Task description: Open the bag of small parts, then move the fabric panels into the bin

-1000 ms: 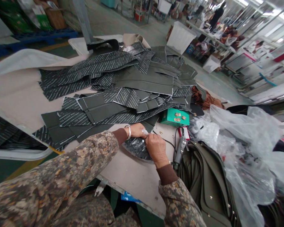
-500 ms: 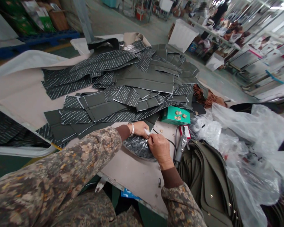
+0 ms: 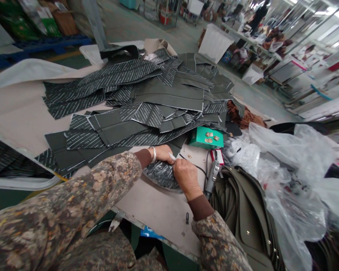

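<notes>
A clear plastic bag (image 3: 161, 175) full of small dark pieces lies on the table in front of me. Its gathered, twisted neck is pinched between my left hand (image 3: 162, 153), which wears a bracelet at the wrist, and my right hand (image 3: 185, 177). The two hands nearly meet at the neck, with fingers closed. Just beyond them stands a green box (image 3: 205, 137) with several gold metal fittings on top. To the right of my right hand lies a grey power screwdriver-like tool (image 3: 213, 178) with a black cord.
Behind the hands spreads a heap of dark cut panels (image 3: 169, 92), some with white printed lines. On the right are stacked olive flaps (image 3: 243, 210) and crumpled clear plastic (image 3: 293, 180). A small black piece (image 3: 187, 218) rests near the table's front edge (image 3: 158, 230).
The view has shifted slightly, so everything appears a little further left. Both hands still hold the bag's neck, with little movement between them.
</notes>
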The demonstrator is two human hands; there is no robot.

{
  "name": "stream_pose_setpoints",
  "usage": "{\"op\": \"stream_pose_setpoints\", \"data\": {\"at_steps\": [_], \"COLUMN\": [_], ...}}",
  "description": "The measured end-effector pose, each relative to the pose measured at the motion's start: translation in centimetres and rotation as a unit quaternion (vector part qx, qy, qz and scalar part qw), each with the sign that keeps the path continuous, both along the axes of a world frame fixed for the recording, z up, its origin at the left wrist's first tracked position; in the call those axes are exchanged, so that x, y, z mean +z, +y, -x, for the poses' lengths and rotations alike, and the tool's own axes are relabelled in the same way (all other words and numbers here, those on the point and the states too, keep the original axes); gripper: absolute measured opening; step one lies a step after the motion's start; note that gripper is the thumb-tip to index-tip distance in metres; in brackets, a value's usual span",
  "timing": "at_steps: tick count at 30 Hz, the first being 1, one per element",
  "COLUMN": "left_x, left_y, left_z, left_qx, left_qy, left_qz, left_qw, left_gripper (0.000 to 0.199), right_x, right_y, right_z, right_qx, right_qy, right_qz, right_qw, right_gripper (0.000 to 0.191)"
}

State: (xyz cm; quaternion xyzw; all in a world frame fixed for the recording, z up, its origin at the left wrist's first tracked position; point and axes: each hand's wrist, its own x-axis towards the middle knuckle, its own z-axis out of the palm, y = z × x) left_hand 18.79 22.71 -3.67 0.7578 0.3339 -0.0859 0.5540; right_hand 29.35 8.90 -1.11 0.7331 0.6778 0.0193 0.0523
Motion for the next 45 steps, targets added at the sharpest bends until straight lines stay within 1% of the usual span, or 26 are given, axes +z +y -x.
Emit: {"op": "stream_pose_setpoints", "data": {"at_steps": [2,5,9,11,14,16,20,24,29,35,38,41,45], "left_x": [-0.2,-0.5,-0.2,0.2,0.7,1.0,1.7,2.1,1.6,0.9,0.6,0.3,0.6], "left_y": [-0.1,-0.3,-0.5,-0.6,-0.5,-0.4,-0.3,-0.6,-1.2,-1.0,-1.1,-1.4,-1.7], "left_z": [0.1,0.4,0.8,1.0,1.2,1.0,-0.1,-1.0,-1.0,-1.0,-0.9,-0.7,0.0], "left_qx": [0.004,0.009,0.010,0.006,-0.007,-0.022,-0.050,-0.051,-0.046,-0.028,-0.018,-0.009,0.017], "left_qy": [-0.005,-0.014,-0.028,-0.028,-0.019,-0.004,0.035,0.065,0.072,0.050,0.028,-0.001,-0.045], "left_qz": [0.003,0.011,0.011,0.003,-0.012,-0.019,-0.037,-0.074,-0.093,-0.083,-0.075,-0.066,-0.054], "left_qw": [1.000,1.000,1.000,1.000,1.000,1.000,0.997,0.994,0.992,0.995,0.997,0.998,0.997], "left_gripper": [0.023,0.023,0.023,0.022,0.022,0.023,0.023,0.024,0.025,0.024,0.024,0.023,0.022], "right_x": [-0.1,-0.4,-0.5,-0.1,0.7,1.1,1.2,0.9,0.9,0.3,0.3,0.9,2.1], "right_y": [0.4,1.1,1.8,1.6,0.6,0.0,-0.6,-0.3,-0.3,-0.4,0.1,1.4,3.2], "right_z": [-0.1,-0.3,-0.7,-1.1,-1.5,-1.6,-1.2,-0.7,-0.7,-0.3,-0.5,-1.5,-3.9], "right_qx": [-0.015,-0.056,-0.096,-0.088,-0.048,-0.031,-0.035,-0.040,-0.042,-0.053,-0.059,-0.065,-0.028], "right_qy": [0.008,0.023,0.052,0.070,0.091,0.088,0.057,0.037,0.032,0.027,0.039,0.068,0.152], "right_qz": [0.000,-0.004,-0.012,-0.011,-0.004,0.005,0.022,0.028,0.029,0.028,0.024,0.019,0.023], "right_qw": [1.000,0.998,0.994,0.994,0.995,0.996,0.998,0.998,0.998,0.998,0.997,0.995,0.988], "right_gripper": [0.015,0.017,0.017,0.016,0.014,0.014,0.013,0.014,0.013,0.014,0.016,0.016,0.016]}}
